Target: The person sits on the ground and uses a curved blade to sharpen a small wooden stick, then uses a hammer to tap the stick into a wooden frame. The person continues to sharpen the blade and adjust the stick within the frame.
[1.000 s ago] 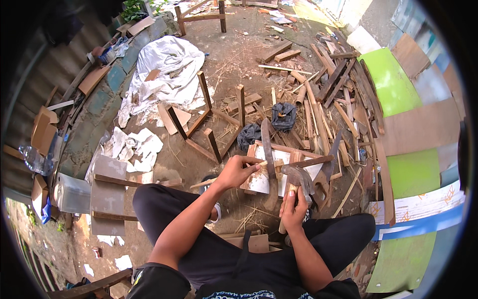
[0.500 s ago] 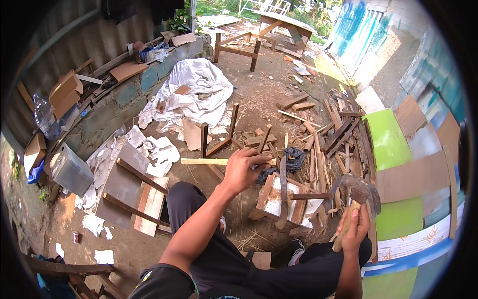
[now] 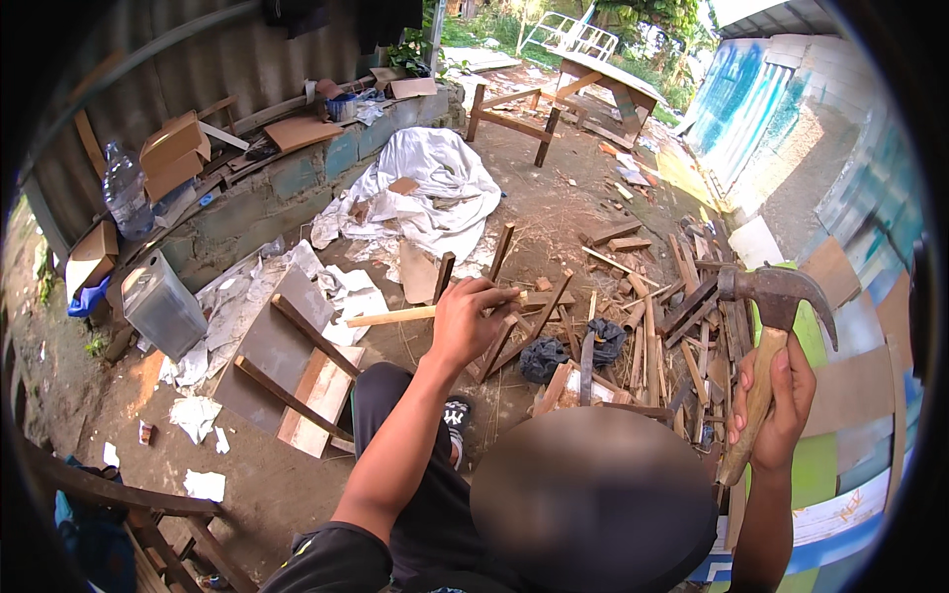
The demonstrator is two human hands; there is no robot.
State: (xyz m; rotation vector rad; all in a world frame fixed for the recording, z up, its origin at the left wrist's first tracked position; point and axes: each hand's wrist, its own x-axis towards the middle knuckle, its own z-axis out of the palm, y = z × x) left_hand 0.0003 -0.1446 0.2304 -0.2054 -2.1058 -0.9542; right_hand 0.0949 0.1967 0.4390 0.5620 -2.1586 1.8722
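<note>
My left hand [image 3: 467, 321] is closed round a thin, pale wooden stick [image 3: 390, 316], which lies nearly level across my palm and sticks out past both sides. My right hand [image 3: 776, 400] grips the wooden handle of a claw hammer [image 3: 781, 296], held up at the right with its rusty metal head on top. Just beyond my left hand, upright dark wooden legs [image 3: 501, 252] rise from the ground. A wooden piece with a pale inner face [image 3: 565, 388] shows in part; a blurred oval patch hides the rest of it and my lap.
A heap of scrap wood [image 3: 647, 336] lies ahead to the right, with black plastic [image 3: 605, 339] beside it. Left of me are an overturned table-like piece [image 3: 259, 341] and a grey metal can [image 3: 164, 304]. White cloth [image 3: 435, 183] covers ground farther off. Coloured panels [image 3: 850, 385] lean at the right.
The hammer has risen from low beside my right knee to upright at the right. My left hand still holds the stick, now more tilted. The view has shifted, and a blurred patch covers the lower middle.
</note>
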